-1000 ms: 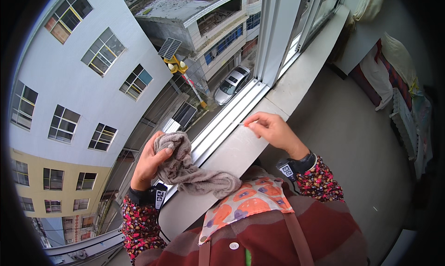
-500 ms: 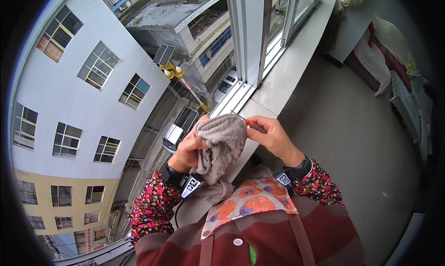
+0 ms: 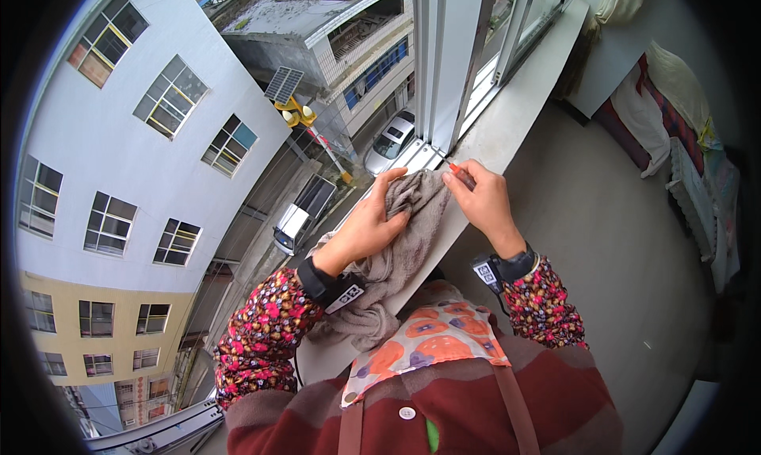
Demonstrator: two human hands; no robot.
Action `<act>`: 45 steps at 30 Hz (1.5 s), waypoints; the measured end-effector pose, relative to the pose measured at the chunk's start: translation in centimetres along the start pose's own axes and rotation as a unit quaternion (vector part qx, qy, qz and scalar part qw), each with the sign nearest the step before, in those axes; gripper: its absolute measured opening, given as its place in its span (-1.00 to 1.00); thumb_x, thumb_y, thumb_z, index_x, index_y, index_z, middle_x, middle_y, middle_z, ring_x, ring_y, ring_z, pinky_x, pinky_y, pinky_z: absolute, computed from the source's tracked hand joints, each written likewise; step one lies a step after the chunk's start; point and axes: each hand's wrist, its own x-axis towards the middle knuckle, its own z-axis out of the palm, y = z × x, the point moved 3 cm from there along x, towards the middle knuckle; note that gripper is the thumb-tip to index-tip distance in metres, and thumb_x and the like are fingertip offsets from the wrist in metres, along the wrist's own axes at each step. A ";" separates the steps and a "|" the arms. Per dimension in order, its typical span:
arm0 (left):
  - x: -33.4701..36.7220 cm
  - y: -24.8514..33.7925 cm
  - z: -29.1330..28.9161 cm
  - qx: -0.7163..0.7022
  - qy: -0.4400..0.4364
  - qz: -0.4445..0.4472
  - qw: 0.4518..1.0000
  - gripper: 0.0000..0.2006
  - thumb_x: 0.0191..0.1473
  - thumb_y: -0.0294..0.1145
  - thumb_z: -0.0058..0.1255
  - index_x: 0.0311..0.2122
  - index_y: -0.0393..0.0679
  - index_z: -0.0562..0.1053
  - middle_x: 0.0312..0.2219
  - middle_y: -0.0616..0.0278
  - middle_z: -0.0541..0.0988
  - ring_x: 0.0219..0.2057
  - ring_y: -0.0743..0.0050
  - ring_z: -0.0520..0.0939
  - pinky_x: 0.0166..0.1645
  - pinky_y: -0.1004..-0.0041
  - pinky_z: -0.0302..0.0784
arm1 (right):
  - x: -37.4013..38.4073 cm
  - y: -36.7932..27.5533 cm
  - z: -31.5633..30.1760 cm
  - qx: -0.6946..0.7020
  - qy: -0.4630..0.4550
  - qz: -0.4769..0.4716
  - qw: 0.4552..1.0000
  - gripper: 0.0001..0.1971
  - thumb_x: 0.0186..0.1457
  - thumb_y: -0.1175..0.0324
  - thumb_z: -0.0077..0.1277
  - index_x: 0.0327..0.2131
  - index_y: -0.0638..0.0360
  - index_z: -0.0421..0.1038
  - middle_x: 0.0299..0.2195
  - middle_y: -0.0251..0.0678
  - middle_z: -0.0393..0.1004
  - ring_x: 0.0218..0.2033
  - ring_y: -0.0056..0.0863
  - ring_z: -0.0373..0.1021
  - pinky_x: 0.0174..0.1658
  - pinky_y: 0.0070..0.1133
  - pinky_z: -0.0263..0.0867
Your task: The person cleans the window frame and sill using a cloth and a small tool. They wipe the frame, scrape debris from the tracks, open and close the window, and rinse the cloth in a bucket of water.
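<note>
A screwdriver (image 3: 461,176) with a red-and-dark handle is gripped in my right hand (image 3: 490,204), its thin metal shaft pointing away from me at the window track (image 3: 418,154). The tip is too small to tell whether it touches the track. My left hand (image 3: 366,227) holds a bunched grey-brown cloth (image 3: 412,237) between thumb and fingers. That cloth lies over the sill just short of the track, and its lower folds trail back toward my apron (image 3: 432,336).
The white window frame (image 3: 444,66) rises just beyond my hands. A pale sill (image 3: 515,106) runs off to the far right. On the left the window opens above a street with parked cars (image 3: 390,144). Bedding (image 3: 646,114) lies at the far right, past the grey floor (image 3: 590,241).
Both hands have moved forward toward the track. The cloth, earlier lifted around the screwdriver's shaft, now rests lower on the sill, and the shaft shows free of it.
</note>
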 end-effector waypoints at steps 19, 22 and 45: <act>4.4 -2.1 1.7 0.165 0.029 0.035 0.985 -0.63 -0.03 -0.41 -0.04 -0.07 -0.29 0.49 -0.25 -0.23 0.56 -0.13 -0.17 0.54 0.03 0.15 0.44 | 0.7 -2.4 0.7 -0.365 -0.151 -0.101 0.913 -0.90 0.12 0.36 0.02 -0.30 0.13 0.45 -0.50 -0.15 0.51 -0.44 -0.14 0.51 -0.37 -0.36 0.45; 4.7 -2.0 1.8 0.164 0.042 0.048 0.984 -0.62 -0.03 -0.42 -0.05 -0.05 -0.28 0.46 -0.25 -0.21 0.55 -0.10 -0.17 0.52 0.05 0.14 0.41 | 0.7 -2.8 2.4 -0.463 -0.132 -0.125 0.867 -0.94 0.07 0.40 0.03 -0.38 0.14 0.42 -0.55 -0.18 0.47 -0.51 -0.17 0.52 -0.43 -0.36 0.45; 1.0 -1.5 1.7 0.195 -0.006 0.059 0.979 -0.57 -0.01 -0.43 -0.08 0.02 -0.29 0.38 -0.23 -0.22 0.50 -0.15 -0.20 0.53 -0.01 0.10 0.44 | 1.5 -3.8 3.6 -0.473 -0.210 -0.167 0.839 -0.93 0.02 0.42 0.03 -0.39 0.15 0.43 -0.54 -0.15 0.53 -0.47 -0.20 0.54 -0.42 -0.34 0.46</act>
